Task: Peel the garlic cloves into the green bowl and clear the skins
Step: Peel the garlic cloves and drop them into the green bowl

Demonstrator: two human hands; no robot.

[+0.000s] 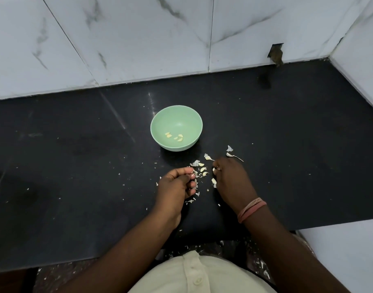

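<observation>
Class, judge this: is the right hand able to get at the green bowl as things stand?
Probably yes: the bowl sits just beyond the right hand on the counter, with only skins between.

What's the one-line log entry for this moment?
bowl: few peeled cloves | left hand: pinching skins | right hand: on cloves pile | skins: uncleared

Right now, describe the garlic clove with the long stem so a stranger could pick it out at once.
Start at the green bowl on the black counter and look toward its near right. Just beyond the right hand lies the clove with the long stem, farthest right of the scattered garlic. Only it trails a long thin stalk, pointing right; the clove beside it has a short one.
</observation>
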